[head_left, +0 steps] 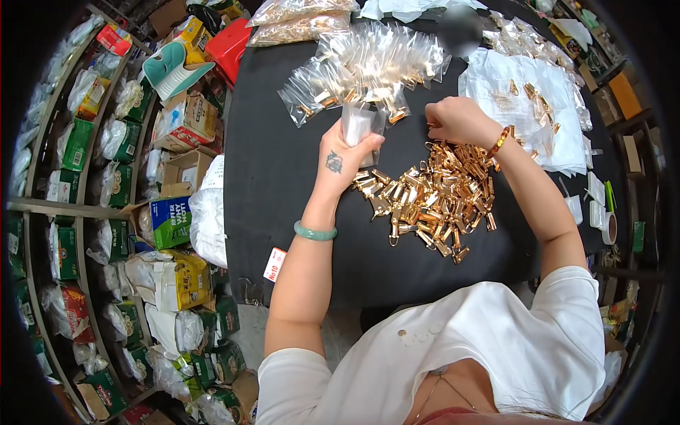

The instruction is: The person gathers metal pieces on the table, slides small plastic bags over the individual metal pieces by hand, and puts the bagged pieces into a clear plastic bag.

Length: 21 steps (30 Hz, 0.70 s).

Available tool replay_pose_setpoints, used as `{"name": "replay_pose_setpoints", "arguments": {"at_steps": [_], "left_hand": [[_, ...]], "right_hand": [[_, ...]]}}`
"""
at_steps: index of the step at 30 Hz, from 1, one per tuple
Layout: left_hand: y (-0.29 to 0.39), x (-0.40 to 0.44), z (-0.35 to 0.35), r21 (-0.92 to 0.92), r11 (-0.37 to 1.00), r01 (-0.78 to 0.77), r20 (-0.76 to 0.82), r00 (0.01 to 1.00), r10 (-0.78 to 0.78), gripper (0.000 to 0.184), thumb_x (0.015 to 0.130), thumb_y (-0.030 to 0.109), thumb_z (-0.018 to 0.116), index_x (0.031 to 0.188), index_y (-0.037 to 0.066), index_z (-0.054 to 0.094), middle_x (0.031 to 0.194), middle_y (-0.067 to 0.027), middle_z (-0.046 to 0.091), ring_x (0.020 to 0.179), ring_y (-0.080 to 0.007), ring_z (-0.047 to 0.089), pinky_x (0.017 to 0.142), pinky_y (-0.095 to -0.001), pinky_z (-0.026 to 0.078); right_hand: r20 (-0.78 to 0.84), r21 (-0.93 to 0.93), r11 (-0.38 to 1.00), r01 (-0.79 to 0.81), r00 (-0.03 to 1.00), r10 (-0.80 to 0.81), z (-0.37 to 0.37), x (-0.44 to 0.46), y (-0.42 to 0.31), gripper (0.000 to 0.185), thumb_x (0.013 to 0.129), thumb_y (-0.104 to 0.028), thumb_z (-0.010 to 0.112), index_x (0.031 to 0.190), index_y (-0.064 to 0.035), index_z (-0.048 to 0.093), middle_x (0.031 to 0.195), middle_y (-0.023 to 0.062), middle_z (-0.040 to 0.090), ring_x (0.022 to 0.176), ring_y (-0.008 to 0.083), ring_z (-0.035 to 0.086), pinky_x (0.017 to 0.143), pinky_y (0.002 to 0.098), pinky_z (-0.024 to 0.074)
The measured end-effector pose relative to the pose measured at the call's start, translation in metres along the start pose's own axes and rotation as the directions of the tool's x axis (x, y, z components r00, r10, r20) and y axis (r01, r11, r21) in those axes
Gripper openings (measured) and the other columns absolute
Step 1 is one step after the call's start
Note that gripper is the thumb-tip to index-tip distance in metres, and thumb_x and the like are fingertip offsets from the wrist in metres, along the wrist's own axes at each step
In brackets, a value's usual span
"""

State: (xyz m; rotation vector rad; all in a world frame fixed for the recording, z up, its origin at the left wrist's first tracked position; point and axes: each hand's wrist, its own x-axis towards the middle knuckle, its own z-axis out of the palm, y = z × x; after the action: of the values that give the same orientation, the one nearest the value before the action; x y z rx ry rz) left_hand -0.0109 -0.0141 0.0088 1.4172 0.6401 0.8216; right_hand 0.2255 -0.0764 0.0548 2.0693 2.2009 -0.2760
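My left hand grips a stack of small clear plastic bags, thumb pressed over its front. To its right, my right hand is closed, knuckles up, just beyond the far edge of a pile of gold metal clasps. Its fingertips are mostly hidden, so what they pinch cannot be made out. Past both hands lie many filled clear bags, overlapping in a spread heap, with gold pieces in their lower ends. A white plastic sheet at the right carries several loose gold clasps.
Black cloth covers the table. Larger bags of gold parts lie at its far edge. A red stool touches the left side, near shelves crammed with boxes. A tape roll lies at the right edge.
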Motion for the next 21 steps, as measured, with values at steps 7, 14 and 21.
{"name": "replay_pose_setpoints", "arguments": {"at_steps": [7,14,21], "left_hand": [[0.000,-0.001,0.002,-0.104,0.994,0.022,0.024,1.000,-0.020,0.019,0.077,0.006,0.068,0.091,-0.001,0.058,0.076,-0.0032,0.063,0.069,-0.0086,0.059,0.065,-0.0235,0.048],[0.005,-0.003,0.003,-0.102,0.994,0.033,0.039,0.999,-0.029,0.023,0.075,0.004,0.070,0.094,0.000,0.059,0.076,-0.0023,0.062,0.068,-0.0078,0.058,0.064,-0.0229,0.048],[0.007,-0.003,0.002,-0.023,0.999,0.025,0.040,0.999,-0.024,0.030,0.071,0.001,0.073,0.098,0.001,0.059,0.077,-0.0007,0.061,0.069,-0.0064,0.056,0.064,-0.0218,0.047]], "right_hand": [[-0.335,0.341,0.913,0.224,0.936,-0.104,-0.013,0.003,-0.034,0.022,0.081,-0.026,0.063,0.081,-0.0049,0.057,0.078,0.0106,0.060,0.075,0.0272,0.059,0.065,0.0365,0.0452],[-0.453,0.310,0.866,0.392,0.862,-0.228,-0.008,0.019,-0.057,0.019,0.080,-0.026,0.063,0.084,-0.0074,0.058,0.076,0.0083,0.063,0.073,0.0280,0.061,0.062,0.0396,0.0463],[-0.249,0.198,0.953,0.229,0.952,-0.177,-0.004,0.004,-0.006,0.016,0.079,-0.020,0.063,0.085,-0.0065,0.057,0.078,0.0086,0.062,0.075,0.0282,0.060,0.064,0.0385,0.0471]]}}
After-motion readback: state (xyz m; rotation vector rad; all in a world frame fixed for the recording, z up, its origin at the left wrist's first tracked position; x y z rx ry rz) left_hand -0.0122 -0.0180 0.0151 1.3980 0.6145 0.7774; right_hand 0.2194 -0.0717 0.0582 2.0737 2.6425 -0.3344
